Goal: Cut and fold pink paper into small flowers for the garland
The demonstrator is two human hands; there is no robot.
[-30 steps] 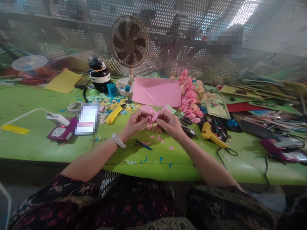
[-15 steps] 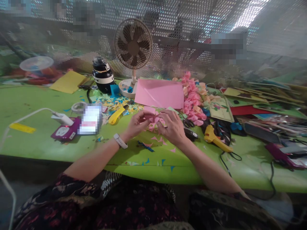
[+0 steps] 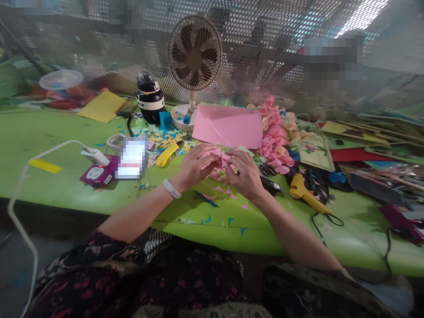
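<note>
My left hand (image 3: pixel 197 167) and my right hand (image 3: pixel 245 173) meet over the green table. The fingers of both are curled, pinching a small piece of pink paper (image 3: pixel 221 156) between them. Its exact shape is partly covered by my fingertips. Under and around the hands lie pink paper scraps (image 3: pixel 228 193). Just behind is a pink sheet (image 3: pixel 228 126), with a heap of pink paper petals (image 3: pixel 274 132) to its right. A yellow cutter knife (image 3: pixel 168 153) rests left of my left hand, and black-handled scissors (image 3: pixel 266 170) lie beside my right.
A fan (image 3: pixel 194 57) and a black-and-white bottle (image 3: pixel 149 98) stand at the back. On the left are a lit phone (image 3: pixel 131 158) and a purple power strip (image 3: pixel 99 174) with a white cable. A yellow glue gun (image 3: pixel 308 194) with a black cord lies right.
The view has shifted, so most things appear further right. My left fingers have moved closer over the pink paper; both hands still pinch it.
</note>
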